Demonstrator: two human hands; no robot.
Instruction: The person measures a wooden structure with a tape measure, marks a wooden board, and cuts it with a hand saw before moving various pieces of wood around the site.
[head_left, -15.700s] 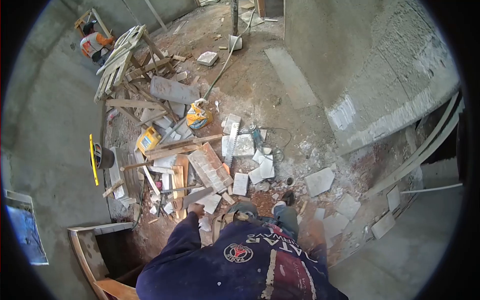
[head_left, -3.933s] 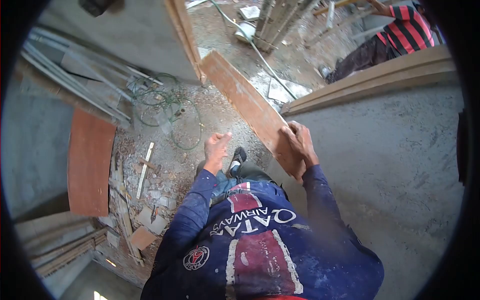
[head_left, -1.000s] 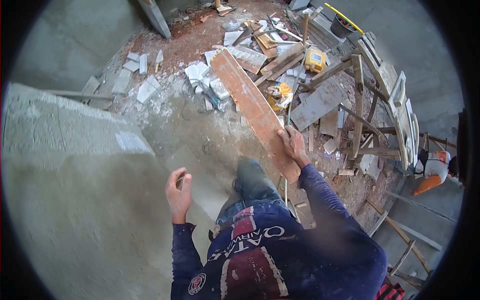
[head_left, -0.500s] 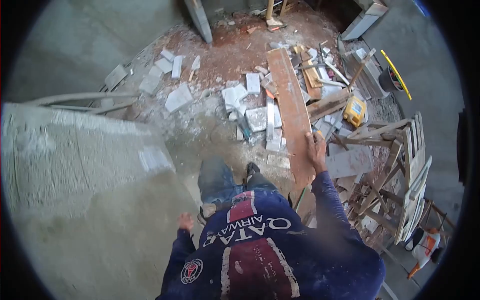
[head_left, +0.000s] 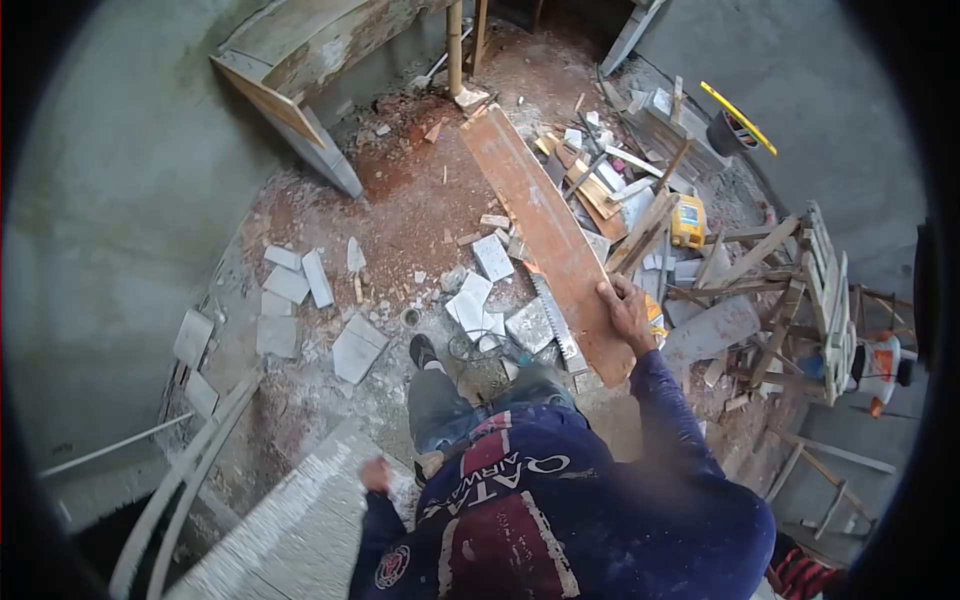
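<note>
My right hand (head_left: 628,312) is closed around the near end of a long, worn wooden board (head_left: 545,225). The board slants away from me toward the upper left, over the rubble. My left hand (head_left: 375,475) hangs low beside my body near a rough concrete surface (head_left: 290,510); its fingers are blurred, and I see nothing in it. Just left of the board, a handsaw (head_left: 558,322) with a toothed blade lies on broken blocks. A trowel (head_left: 356,258) rests on the dirt floor farther left.
Broken white blocks (head_left: 358,348) litter the floor. Right of the board are scrap wood (head_left: 600,190), a yellow jug (head_left: 689,222) and a wooden trestle (head_left: 820,290). A dark bucket (head_left: 728,135) stands behind, with a yellow level (head_left: 738,118) across it. Another person (head_left: 882,370) is at far right.
My view has turned left and my body has shifted, bringing a wooden-sided structure into sight at upper left. The board's far end has swung left, still in my right hand.
</note>
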